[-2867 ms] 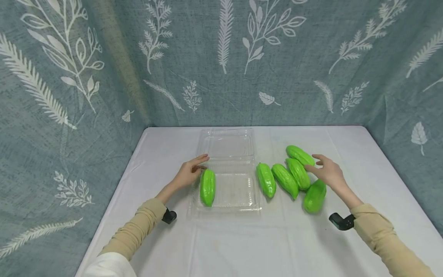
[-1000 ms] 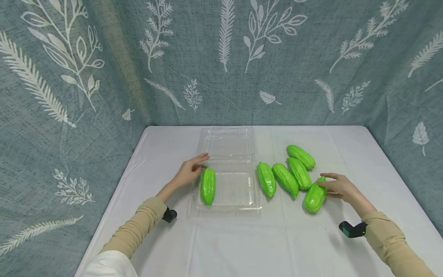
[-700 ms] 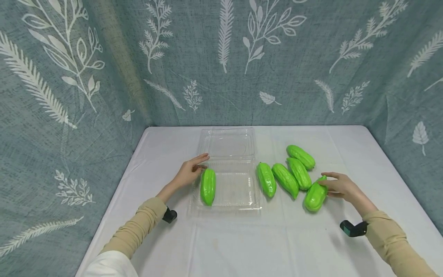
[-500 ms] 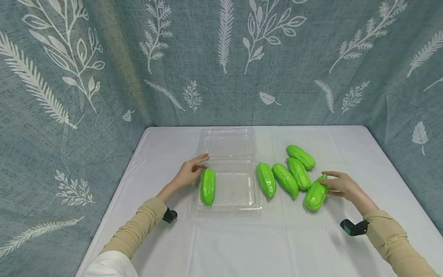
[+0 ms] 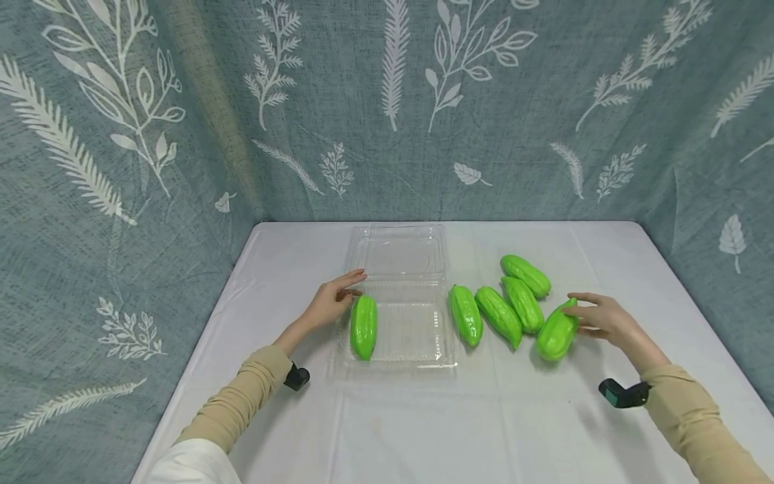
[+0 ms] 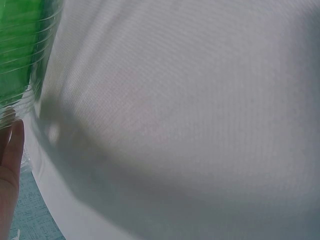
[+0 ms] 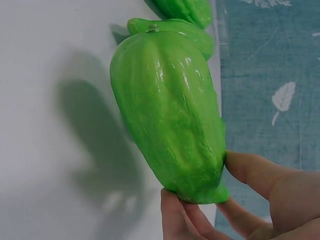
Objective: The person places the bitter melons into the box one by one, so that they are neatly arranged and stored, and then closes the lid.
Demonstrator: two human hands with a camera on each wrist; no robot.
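My right hand (image 5: 607, 320) pinches a glossy green ridged fruit (image 5: 557, 335) by its narrow end, thumb on one side and fingers on the other. In the right wrist view this fruit (image 7: 167, 105) leans with its broad, stubby-stemmed end away from the hand, its shadow apart from it on the cloth. At the left edge of a clear plastic clamshell box (image 5: 411, 336) rests my left hand (image 5: 329, 302), fingers fairly straight. One like fruit (image 5: 363, 328) lies lengthwise at the box's left side. The left wrist view shows fingers (image 6: 14, 142) against its ribbed wall.
Several more green fruits (image 5: 498, 316) lie between the box and my right hand. The box's lid (image 5: 396, 252) is folded back toward the far table edge. A white cloth covers the table (image 5: 417, 423); a leaf-patterned curtain (image 5: 363, 121) hangs behind and beside it.
My right hand came down from the far fruits to the nearest one and took hold of its tip. It has since raised and tilted it slightly away and right. The left hand has stayed put.
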